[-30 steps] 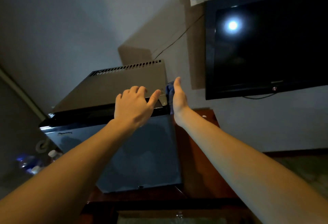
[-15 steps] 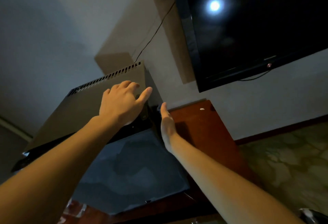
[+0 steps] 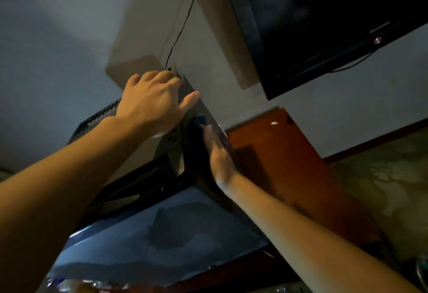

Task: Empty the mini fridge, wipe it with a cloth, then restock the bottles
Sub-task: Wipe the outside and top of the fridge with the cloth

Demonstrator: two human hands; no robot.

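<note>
The black mini fridge [image 3: 162, 234] stands on a reddish wooden cabinet [image 3: 278, 153], its glossy door closed. My left hand [image 3: 152, 102] rests flat on the fridge's top near the back right corner, fingers spread. My right hand [image 3: 218, 153] lies with straight fingers against the fridge's right side wall and presses a blue cloth [image 3: 199, 120] to it. Only a small part of the cloth shows above my fingertips. No bottle is plainly in view; some blurred glints [image 3: 88, 285] show at the bottom left.
A dark wall-mounted TV [image 3: 324, 14] hangs above and to the right of the fridge. A thin black cable [image 3: 183, 28] runs down the wall to the fridge's back. Patterned floor [image 3: 382, 188] lies to the right of the cabinet.
My left hand slid toward the back of the fridge's top. My right hand with the cloth shifted along the right side wall. My view swung nearer and to the right.
</note>
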